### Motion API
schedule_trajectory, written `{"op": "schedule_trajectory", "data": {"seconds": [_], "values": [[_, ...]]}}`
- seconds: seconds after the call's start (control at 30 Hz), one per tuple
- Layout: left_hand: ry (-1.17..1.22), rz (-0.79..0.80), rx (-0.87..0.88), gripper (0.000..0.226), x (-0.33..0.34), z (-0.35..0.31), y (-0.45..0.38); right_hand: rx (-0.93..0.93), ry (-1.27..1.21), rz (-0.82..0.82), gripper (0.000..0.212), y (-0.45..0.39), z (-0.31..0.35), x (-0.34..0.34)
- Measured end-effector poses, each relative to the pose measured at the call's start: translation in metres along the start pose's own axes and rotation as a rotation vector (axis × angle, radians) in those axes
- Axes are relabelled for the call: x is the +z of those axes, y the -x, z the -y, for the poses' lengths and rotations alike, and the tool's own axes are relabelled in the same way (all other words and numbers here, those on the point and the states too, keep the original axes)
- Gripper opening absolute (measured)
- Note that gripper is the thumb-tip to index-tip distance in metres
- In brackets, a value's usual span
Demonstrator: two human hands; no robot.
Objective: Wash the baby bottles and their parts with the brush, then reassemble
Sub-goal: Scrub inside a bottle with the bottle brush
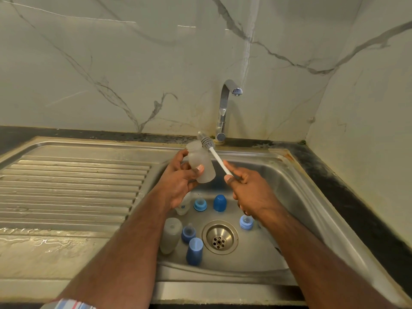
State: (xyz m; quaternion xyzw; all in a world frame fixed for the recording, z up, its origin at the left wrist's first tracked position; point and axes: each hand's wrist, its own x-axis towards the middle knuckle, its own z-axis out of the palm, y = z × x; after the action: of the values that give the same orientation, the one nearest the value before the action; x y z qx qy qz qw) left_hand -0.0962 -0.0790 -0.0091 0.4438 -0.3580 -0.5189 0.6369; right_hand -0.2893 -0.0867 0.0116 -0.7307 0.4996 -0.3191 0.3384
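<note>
Dim, soft, greenish light; wide-angle edge distortion

Left hand [178, 184] gripping frosted bottle [201, 163]; right hand [249, 192] holding brush [215, 153] (over sink [289, 175])

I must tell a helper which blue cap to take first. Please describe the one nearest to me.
Start at the round drain in the sink. Just left and nearer lies a blue cap. Unlike the upright cap beyond the drain, it lies tipped over.

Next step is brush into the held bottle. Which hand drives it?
Right. The right hand already grips the brush, bristles at the bottle's mouth; the left hand holds the bottle.
</note>
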Motion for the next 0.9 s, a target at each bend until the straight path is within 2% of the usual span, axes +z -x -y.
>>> {"op": "schedule_trajectory", "data": {"seconds": [0.17, 0.33, 0.43, 0.6, 0.77, 0.9], "values": [[-0.058, 0.023, 0.028, 0.064, 0.001, 0.002, -0.001, 0.004, -0.001, -0.004, 0.046, 0.000, -0.005, 0.001], [-0.268, -0.136, 0.108, 0.068, -0.002, 0.004, -0.009, -0.029, 0.108, 0.015, 0.047, 0.002, 0.000, 0.004], [-0.262, -0.186, 0.098, 0.068, -0.004, 0.007, -0.013, -0.038, 0.162, 0.023, 0.047, 0.003, 0.000, 0.006], [-0.179, -0.227, 0.088, 0.043, -0.004, 0.007, -0.015, -0.016, 0.185, 0.011, 0.047, 0.002, -0.005, 0.008], [-0.241, -0.296, 0.106, 0.051, -0.010, 0.005, -0.016, -0.080, 0.220, 0.076, 0.046, 0.010, 0.002, 0.013], [-0.192, -0.318, 0.099, 0.038, -0.011, 0.003, -0.016, -0.066, 0.334, 0.031, 0.046, 0.007, 0.001, 0.007]]}}
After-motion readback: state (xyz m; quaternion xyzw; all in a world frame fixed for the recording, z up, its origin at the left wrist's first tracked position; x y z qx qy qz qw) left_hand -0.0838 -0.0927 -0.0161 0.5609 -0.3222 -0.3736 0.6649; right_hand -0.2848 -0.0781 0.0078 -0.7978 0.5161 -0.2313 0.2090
